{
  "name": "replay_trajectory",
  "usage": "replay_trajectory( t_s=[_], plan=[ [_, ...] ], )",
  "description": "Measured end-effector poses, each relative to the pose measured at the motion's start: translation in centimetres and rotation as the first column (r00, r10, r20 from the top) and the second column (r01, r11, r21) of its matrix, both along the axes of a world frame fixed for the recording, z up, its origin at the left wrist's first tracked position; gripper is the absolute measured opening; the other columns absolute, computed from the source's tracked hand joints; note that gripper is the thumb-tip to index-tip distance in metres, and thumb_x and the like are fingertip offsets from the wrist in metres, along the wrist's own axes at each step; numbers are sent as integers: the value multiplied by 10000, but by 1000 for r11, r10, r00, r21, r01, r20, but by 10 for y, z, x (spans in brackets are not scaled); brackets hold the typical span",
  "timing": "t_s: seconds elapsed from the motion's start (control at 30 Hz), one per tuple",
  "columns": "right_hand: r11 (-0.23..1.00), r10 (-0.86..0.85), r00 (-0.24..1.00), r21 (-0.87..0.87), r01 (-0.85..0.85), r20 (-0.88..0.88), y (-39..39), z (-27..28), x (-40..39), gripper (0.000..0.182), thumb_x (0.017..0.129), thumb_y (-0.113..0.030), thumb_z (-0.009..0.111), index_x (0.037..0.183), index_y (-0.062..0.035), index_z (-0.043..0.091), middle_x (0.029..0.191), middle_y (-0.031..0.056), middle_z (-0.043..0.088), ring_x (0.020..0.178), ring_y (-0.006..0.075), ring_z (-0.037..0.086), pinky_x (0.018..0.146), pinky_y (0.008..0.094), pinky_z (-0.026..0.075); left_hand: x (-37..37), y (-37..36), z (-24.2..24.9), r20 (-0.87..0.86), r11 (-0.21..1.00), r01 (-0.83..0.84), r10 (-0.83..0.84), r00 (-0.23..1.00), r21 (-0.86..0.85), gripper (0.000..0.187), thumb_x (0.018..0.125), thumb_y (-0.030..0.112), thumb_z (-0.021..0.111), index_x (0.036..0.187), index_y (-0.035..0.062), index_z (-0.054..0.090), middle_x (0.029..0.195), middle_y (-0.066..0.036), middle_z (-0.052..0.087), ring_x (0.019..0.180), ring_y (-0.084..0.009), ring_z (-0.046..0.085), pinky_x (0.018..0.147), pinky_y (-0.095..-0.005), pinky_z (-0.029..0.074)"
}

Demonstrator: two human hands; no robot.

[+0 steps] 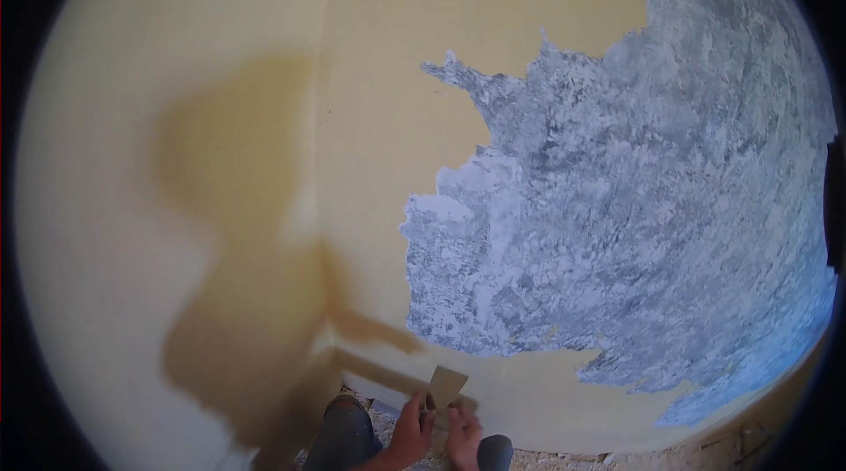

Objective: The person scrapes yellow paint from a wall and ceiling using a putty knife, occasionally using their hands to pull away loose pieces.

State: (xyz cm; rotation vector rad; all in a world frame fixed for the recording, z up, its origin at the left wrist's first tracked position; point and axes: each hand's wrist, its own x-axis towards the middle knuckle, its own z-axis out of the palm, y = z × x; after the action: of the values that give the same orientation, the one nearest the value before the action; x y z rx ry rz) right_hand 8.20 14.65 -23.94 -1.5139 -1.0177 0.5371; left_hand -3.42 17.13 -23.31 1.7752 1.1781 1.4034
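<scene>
Low in the head view, a small flat rectangular scraper blade [448, 385] stands up between my two hands, its surface reflecting the tan of the wall. My left hand [411, 432] is closed at the blade's lower left side, fingers curled. At its lower right edge, my right hand [464, 437] pinches with bent fingers. A handle, if there is one, is hidden by the fingers. Behind the hands is the lower part of a yellow-painted wall [515, 374]. Above and to the right, the paint is gone from a large ragged grey-white patch [599, 207].
A second yellow wall [106, 207] meets the first at a corner on the left, with my shadow [256, 295] across it. My knees [346, 436] are bent close to the wall. Paint flakes and debris [573, 462] lie along the floor.
</scene>
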Motion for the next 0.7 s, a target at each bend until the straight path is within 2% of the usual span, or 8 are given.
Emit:
replay_trajectory(
  t_s=[0.07, 0.13, 0.23, 0.33, 0.4, 0.47, 0.53, 0.7],
  plan=[
    [981, -52, 989, 194, 25, 136, 16, 76, 24, 274, 954, -138, 615, 1156, 45, 644, 1028, 176, 689, 917, 293, 617, 829, 385, 468, -10, 26, 59, 32, 993, 100, -99, 995, -60, 592, 970, 147, 596, 1485, -8, 350, 1169, -259, 604, 991, -355, 652, 878, -421, 514],
    [944, -156, 953, 323, 67, 259, 39, 144, 58, 179, 951, -56, 600, 1099, 17, 668, 1060, 139, 688, 932, 251, 593, 811, 352, 432, -22, 57, 131, 10, 979, 140, -143, 990, 145, 633, 959, 116, 586, 1514, -1, 304, 1172, -257, 587, 951, -368, 651, 847, -439, 518],
    [723, -397, 790, 690, -45, 467, 72, 253, 107, 217, 972, -88, 537, 1129, 18, 644, 1018, 139, 673, 934, 247, 565, 884, 403, 390, -30, 97, 237, -130, 948, -97, 141, 981, 302, 678, 967, 78, 546, 1555, 40, 211, 1094, -248, 569, 869, -408, 629, 761, -489, 511],
    [515, -760, 413, 853, -87, 501, 97, 352, 144, 299, 1000, -120, 531, 1245, 36, 603, 955, 100, 647, 869, 242, 559, 897, 393, 366, -35, 147, 306, -73, 801, -234, 326, 943, 551, 675, 992, 86, 497, 1579, 117, 167, 1028, -248, 541, 818, -438, 611, 704, -527, 497],
    [416, -879, 252, 909, -8, 405, 111, 400, 167, 363, 1013, -233, 562, 1291, -3, 592, 1027, 102, 632, 983, 248, 528, 919, 409, 346, -39, 169, 340, -91, 793, -276, 382, 920, 544, 671, 999, 85, 479, 1587, 170, 167, 998, -258, 528, 796, -447, 608, 693, -532, 501],
    [363, -918, 177, 931, 22, 354, 126, 420, 171, 392, 1011, -286, 575, 1307, -28, 591, 1085, 101, 618, 1045, 254, 509, 929, 421, 337, -42, 185, 362, -200, 834, -275, 408, 891, 479, 695, 988, 71, 489, 1590, 185, 162, 977, -264, 522, 768, -444, 607, 679, -524, 506],
    [295, -945, -55, 915, 275, 322, 138, 429, 170, 454, 994, -387, 591, 1342, -96, 578, 1214, 97, 559, 1148, 270, 452, 952, 446, 314, -42, 189, 374, -300, 863, -279, 423, 855, 421, 719, 977, 58, 498, 1593, 200, 156, 957, -270, 517, 741, -442, 607, 665, -517, 511],
    [337, -937, -48, 931, 140, 346, 139, 424, 172, 470, 985, -427, 584, 1354, -137, 567, 1266, 98, 522, 1198, 288, 437, 971, 468, 298, -38, 189, 403, -380, 822, -348, 529, 759, 451, 777, 932, -10, 490, 1600, 224, 170, 888, -268, 541, 696, -424, 604, 672, -496, 512]
  ],
)
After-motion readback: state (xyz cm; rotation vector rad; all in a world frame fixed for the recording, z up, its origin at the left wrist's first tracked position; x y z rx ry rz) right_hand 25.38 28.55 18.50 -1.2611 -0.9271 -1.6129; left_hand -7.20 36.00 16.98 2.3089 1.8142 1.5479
